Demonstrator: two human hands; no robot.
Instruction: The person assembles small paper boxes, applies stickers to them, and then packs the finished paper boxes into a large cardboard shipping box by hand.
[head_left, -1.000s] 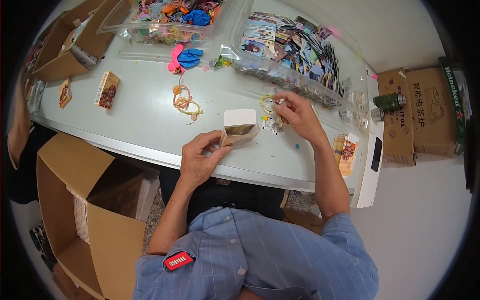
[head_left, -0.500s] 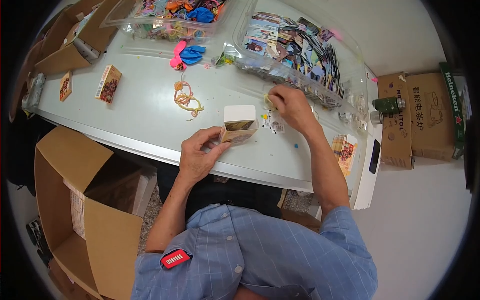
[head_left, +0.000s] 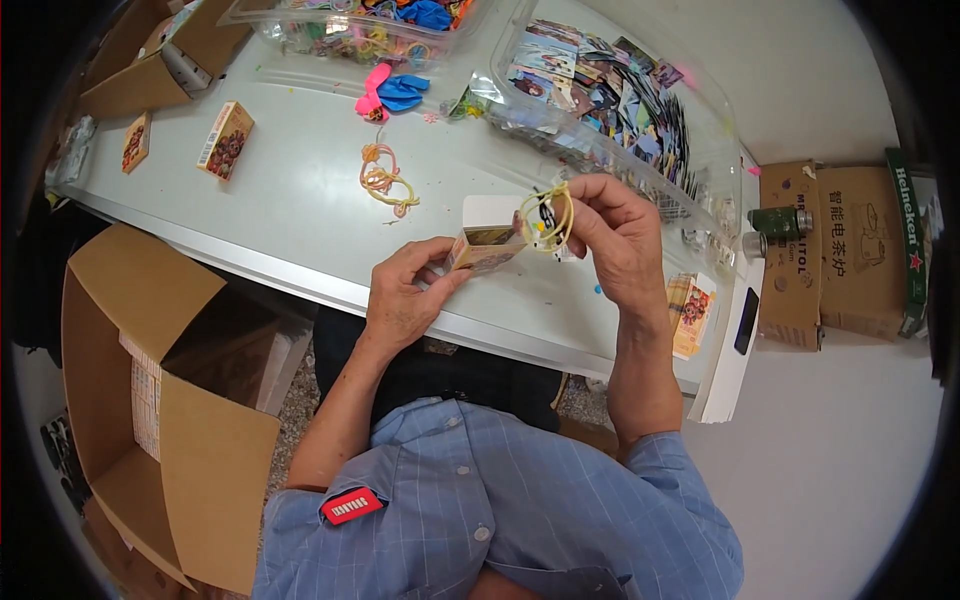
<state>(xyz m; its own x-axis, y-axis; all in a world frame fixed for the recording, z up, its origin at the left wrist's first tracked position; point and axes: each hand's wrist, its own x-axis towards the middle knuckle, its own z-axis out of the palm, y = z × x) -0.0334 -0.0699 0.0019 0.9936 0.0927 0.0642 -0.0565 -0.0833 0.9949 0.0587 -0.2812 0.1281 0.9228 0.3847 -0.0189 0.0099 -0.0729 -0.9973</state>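
Note:
My left hand (head_left: 405,290) is closed around the lower left side of a small printed cardboard box (head_left: 484,260). The box stands near the table's front edge with its white top flap raised on the far side. Lifted just to the right of the box, a yellow-green elastic hair tie (head_left: 558,203) dangles from my right hand (head_left: 622,245), pinched between thumb and fingers. Small dark and yellow bits show through its loops; whether they hang on it or lie behind it I cannot tell. More hair ties in pink and yellow (head_left: 383,182) lie beyond the box.
At the back are a clear tub of colourful trinkets (head_left: 370,45) and another of picture cards (head_left: 610,155). Pink and blue balloons (head_left: 400,93) lie before them. Printed boxes (head_left: 226,142) stand left, others (head_left: 690,315) right. An open carton (head_left: 210,480) sits below left.
My right hand has raised the hair tie off the tabletop and brought it nearer to me, beside the box opening. My left hand keeps the box, now tilted a little.

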